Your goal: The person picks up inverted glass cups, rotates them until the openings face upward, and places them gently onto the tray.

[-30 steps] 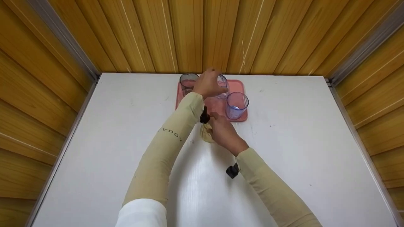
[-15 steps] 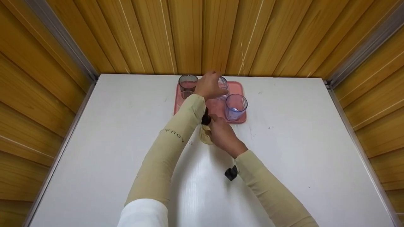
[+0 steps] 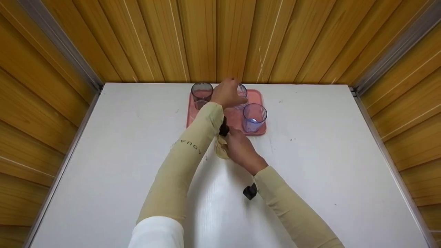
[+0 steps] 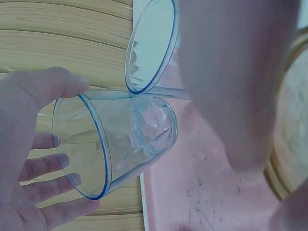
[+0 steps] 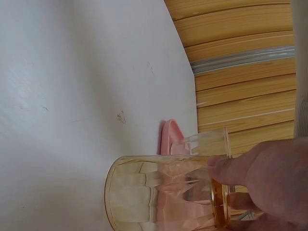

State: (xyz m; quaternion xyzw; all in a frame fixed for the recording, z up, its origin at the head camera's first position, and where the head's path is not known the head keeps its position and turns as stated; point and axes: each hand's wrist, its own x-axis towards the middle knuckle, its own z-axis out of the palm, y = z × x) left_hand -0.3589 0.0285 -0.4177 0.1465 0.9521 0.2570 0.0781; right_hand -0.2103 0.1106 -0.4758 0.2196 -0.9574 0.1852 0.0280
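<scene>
At the back of the pink tray [image 3: 237, 117], my left hand [image 3: 226, 93] holds a clear, blue-rimmed drinking glass [image 4: 139, 134] by its rim, thumb on one side and fingers on the other. A second blue-tinted glass [image 3: 254, 119] stands on the tray's front right, close to the held one in the left wrist view. Just in front of the tray, my right hand [image 3: 241, 147] grips an amber drinking glass [image 5: 137, 192] near its rim. In the head view this amber glass is partly hidden by the left forearm and the right fingers.
A smoky dark glass [image 3: 202, 92] stands at the tray's back left, with a colourless glass [image 3: 199, 107] in front, partly behind the left sleeve. The white table [image 3: 327, 155] meets wood-patterned walls [image 3: 234, 41] at the back and sides.
The head view has shifted slightly, so the scene sits a little further left. Both hands keep their holds on the glasses, with no clear movement over the tray.
</scene>
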